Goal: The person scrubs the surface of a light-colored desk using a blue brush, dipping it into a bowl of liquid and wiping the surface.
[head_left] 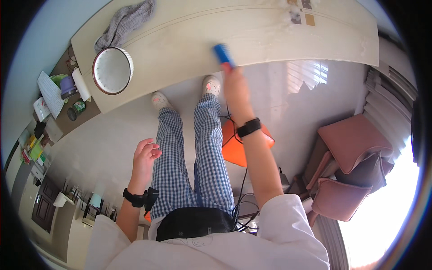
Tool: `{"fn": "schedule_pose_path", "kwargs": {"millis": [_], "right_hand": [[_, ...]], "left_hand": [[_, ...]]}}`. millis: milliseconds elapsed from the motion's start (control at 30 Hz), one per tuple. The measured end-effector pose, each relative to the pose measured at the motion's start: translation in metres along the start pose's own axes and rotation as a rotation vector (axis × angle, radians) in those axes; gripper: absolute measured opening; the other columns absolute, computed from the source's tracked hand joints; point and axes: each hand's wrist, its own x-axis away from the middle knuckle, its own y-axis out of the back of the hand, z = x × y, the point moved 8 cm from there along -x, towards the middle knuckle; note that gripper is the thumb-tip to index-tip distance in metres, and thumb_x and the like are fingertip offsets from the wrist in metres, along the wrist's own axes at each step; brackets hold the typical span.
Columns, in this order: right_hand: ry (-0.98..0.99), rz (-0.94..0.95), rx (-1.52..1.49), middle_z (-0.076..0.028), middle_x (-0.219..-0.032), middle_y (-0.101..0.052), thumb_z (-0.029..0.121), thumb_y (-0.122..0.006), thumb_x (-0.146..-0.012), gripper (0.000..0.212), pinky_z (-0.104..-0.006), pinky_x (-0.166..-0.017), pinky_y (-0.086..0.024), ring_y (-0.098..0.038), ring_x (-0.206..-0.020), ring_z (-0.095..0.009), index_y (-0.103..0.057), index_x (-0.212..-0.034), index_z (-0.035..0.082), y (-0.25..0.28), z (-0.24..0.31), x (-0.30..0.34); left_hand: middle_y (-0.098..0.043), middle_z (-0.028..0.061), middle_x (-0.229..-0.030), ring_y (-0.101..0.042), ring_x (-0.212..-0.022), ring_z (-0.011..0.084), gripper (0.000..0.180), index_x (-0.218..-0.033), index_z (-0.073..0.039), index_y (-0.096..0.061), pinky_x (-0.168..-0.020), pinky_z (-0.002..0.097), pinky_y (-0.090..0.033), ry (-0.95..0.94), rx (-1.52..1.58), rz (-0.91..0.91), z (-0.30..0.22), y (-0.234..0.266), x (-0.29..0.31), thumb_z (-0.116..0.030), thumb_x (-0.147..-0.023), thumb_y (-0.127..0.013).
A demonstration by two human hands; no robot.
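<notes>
My right hand (237,87) is stretched forward over the table's near edge, its fingers closed on a blue-and-red brush (222,54). Motion blurs the brush, and its bristles cannot be made out. Beneath it spreads the cream tabletop (180,54), with wet streaks and white foam (288,18) toward the far right. My left hand (146,155) hangs beside my left thigh, holding nothing, its fingers slightly bent and apart. On the table's left part stands a round white basin (112,71) that seems to hold water. A crumpled grey cloth (126,22) lies behind it.
An orange stool (236,150) is beside my right leg, with black cables (243,180) hanging near it. Pink cushioned seats (353,139) stand at the right. A side surface at the left carries a jar (76,109), a purple container (68,86) and papers (50,94).
</notes>
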Motion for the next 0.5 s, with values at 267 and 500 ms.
{"fn": "schedule_pose_path", "kwargs": {"millis": [267, 500], "right_hand": [[-0.157, -0.099, -0.37, -0.021, -0.071, -0.055, 0.037, -0.037, -0.082, 0.041, -0.0391, -0.052, -0.044, -0.056, -0.064, -0.033, -0.041, -0.081, -0.004, 0.047, -0.037, -0.026], [0.073, 0.076, 0.112, -0.017, -0.069, -0.058, 0.041, -0.038, -0.08, 0.04, -0.0381, -0.058, -0.047, -0.058, -0.068, -0.03, -0.04, -0.084, 0.001, -0.009, 0.041, 0.006]], "left_hand": [[-0.05, 0.0067, -0.082, -0.05, -0.072, 0.0148, 0.025, -0.098, -0.002, -0.043, -0.068, 0.0269, -0.04, 0.069, 0.033, -0.041, 0.013, 0.006, -0.004, -0.014, -0.076, -0.045], [-0.05, 0.0066, -0.081, -0.05, -0.072, 0.0152, 0.024, -0.098, -0.003, -0.044, -0.067, 0.0271, -0.039, 0.034, 0.004, 0.017, 0.001, -0.021, -0.011, -0.014, -0.076, -0.045]]}}
